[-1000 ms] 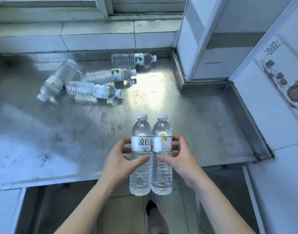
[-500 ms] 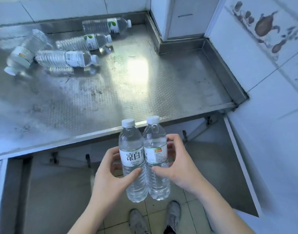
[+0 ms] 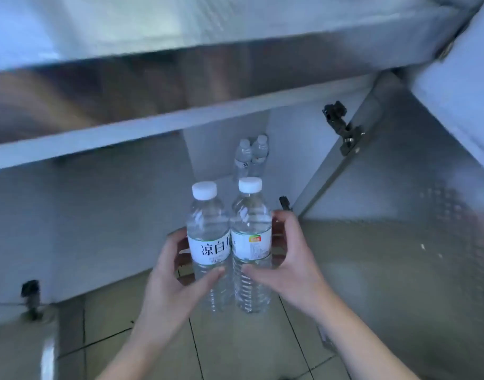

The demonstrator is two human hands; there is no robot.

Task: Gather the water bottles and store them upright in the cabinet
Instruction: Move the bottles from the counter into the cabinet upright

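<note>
Two water bottles (image 3: 229, 242) were held upright, side by side and touching, in front of the open cabinet (image 3: 304, 165). Left hand (image 3: 175, 281) fingers were curled round the left bottle, right hand (image 3: 287, 267) fingers round the right one. Two further bottles (image 3: 251, 156) were stood upright at the cabinet's back.

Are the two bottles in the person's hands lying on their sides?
No: both held bottles stand upright, white caps on top, gripped between the left hand and the right hand.
</note>
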